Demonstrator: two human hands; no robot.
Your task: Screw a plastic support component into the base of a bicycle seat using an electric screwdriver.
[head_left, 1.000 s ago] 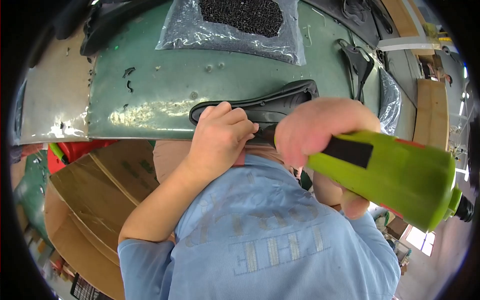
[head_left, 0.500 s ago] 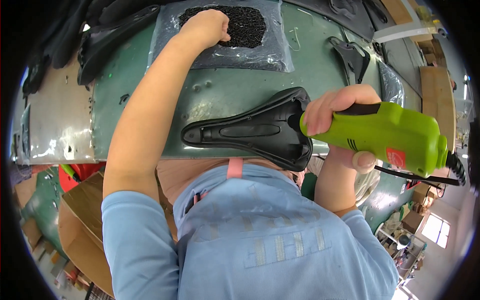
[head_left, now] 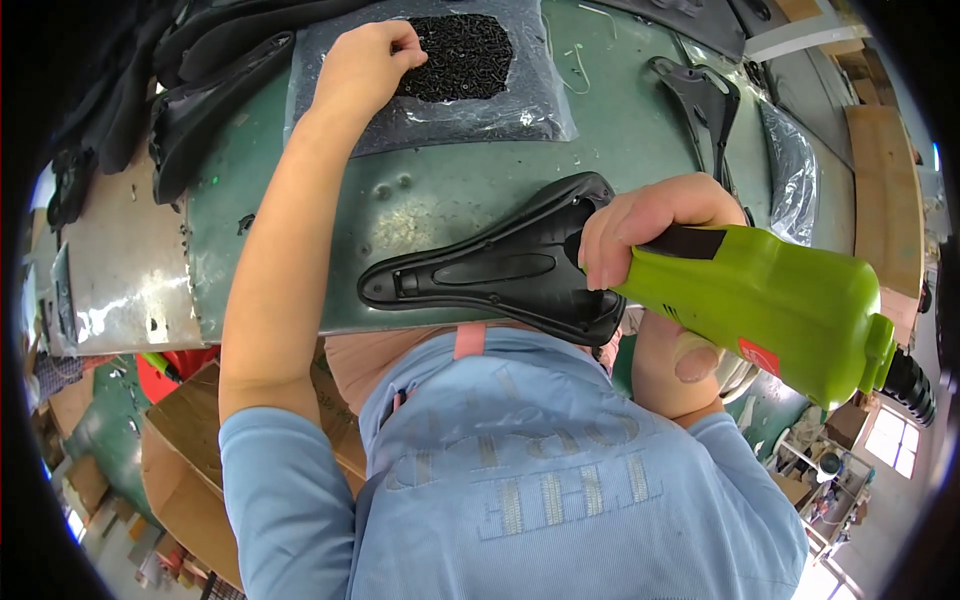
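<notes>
My left hand (head_left: pixel 368 62) is at the left edge of a pile of small black screws (head_left: pixel 465 60), its thumb and fingers pinched together. What lies between the fingertips is too small to make out. The screws are heaped on a clear plastic bag (head_left: pixel 520 122). My right hand (head_left: pixel 665 225) is wrapped round a green electric screwdriver (head_left: pixel 775 300) with a coiled black cord. The front end of the tool is over the wide end of a black bicycle saddle base (head_left: pixel 490 262), with the tip hidden. The base lies underside up at the table's near edge.
Several black saddle parts (head_left: pixel 215 115) are stacked at the far left of the green table (head_left: pixel 290 230). Another black saddle shell (head_left: pixel 705 110) and a clear plastic bag (head_left: pixel 793 170) lie at the right. A cardboard box (head_left: pixel 185 470) stands below the table's left side.
My left hand has shifted from the upper middle of the screw pile to its left edge. The screwdriver's rear end has dropped and its front has moved slightly left. The saddle base stays in place.
</notes>
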